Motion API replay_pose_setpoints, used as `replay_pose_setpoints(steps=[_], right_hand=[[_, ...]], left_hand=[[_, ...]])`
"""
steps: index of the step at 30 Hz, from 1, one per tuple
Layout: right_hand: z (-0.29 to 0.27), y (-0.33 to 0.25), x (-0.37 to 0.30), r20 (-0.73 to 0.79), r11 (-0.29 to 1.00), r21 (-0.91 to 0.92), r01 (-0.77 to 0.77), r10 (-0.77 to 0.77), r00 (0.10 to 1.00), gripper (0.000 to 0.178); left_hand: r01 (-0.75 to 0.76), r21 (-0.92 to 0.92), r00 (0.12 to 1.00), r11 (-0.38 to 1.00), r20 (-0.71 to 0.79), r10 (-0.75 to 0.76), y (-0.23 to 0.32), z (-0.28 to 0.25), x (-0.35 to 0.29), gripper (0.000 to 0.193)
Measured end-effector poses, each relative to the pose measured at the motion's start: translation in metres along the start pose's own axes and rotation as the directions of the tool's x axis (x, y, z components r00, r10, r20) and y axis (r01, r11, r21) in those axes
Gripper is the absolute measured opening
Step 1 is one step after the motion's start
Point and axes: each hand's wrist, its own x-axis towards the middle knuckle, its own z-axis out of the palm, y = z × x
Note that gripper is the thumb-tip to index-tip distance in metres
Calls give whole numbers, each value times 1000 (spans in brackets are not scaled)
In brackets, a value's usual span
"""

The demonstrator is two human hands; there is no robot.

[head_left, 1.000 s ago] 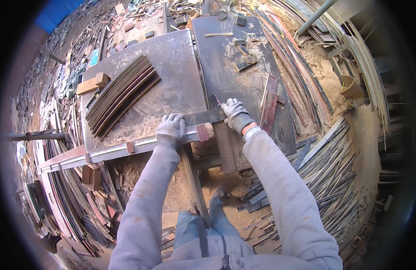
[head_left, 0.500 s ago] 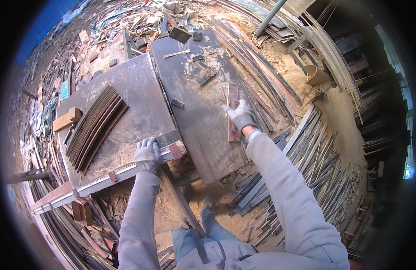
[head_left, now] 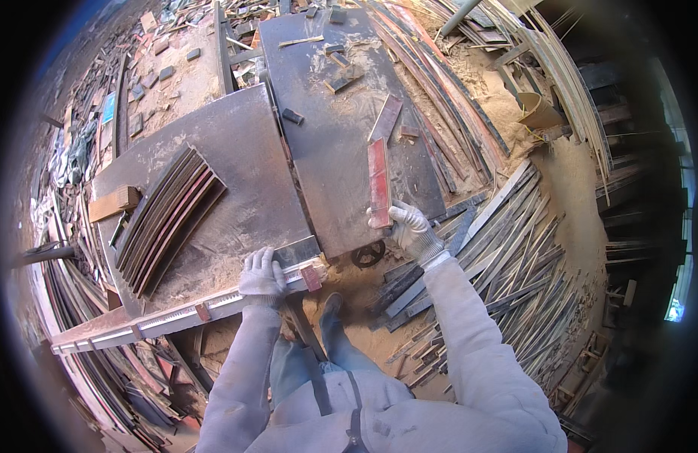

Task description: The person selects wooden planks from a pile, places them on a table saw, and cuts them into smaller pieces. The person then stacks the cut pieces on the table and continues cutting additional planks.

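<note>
My left hand [head_left: 262, 273], in a pale knitted glove, is closed over a dark wooden strip [head_left: 298, 251] lying along a metal rail [head_left: 172, 321] with a scale and small reddish blocks. My right hand [head_left: 415, 230], gloved too, grips the near end of a red wooden piece [head_left: 378, 175] between thumb and fingers. That piece lies over the dark metal table top [head_left: 334, 174]. Just beyond its far end rests another reddish wooden piece [head_left: 386, 118]. On the left table top [head_left: 243, 166] sits a stack of long brown strips [head_left: 168, 219], with a light wooden block [head_left: 113, 204] beside it.
A slot [head_left: 287, 151] runs between the two table tops. Several dark offcuts [head_left: 344, 78] and sawdust lie on the right one. Long strips [head_left: 439, 98] line its right side. A black handwheel [head_left: 368, 254] shows below the near edge. Thin sticks [head_left: 515, 249] are heaped at the right.
My right hand has drawn back toward me, now gripping the red piece's near end. A second reddish piece now shows beyond it. My left hand stays at the rail; the view has shifted.
</note>
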Motion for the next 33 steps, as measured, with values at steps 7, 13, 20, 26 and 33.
replay_pose_setpoints(steps=[7,13,20,26,33], right_hand=[[47,43,24,419,-125,-907,403,-151,896,71],[79,87,54,696,-465,-637,615,-5,718,39],[81,101,52,800,-227,-588,777,-20,600,46],[4,22,91,-55,74,-997,-17,-552,832,49],[2,-27,172,-421,50,-866,-498,-611,671,90]], left_hand=[[200,-63,971,978,142,-190,3,-7,-7,72],[146,-119,989,982,46,-141,2,-7,-7,75],[98,-3,992,995,82,-98,6,-12,-1,46],[117,-73,991,990,70,-112,6,-10,-2,41],[40,-21,999,999,-10,-41,9,-11,-4,40]])
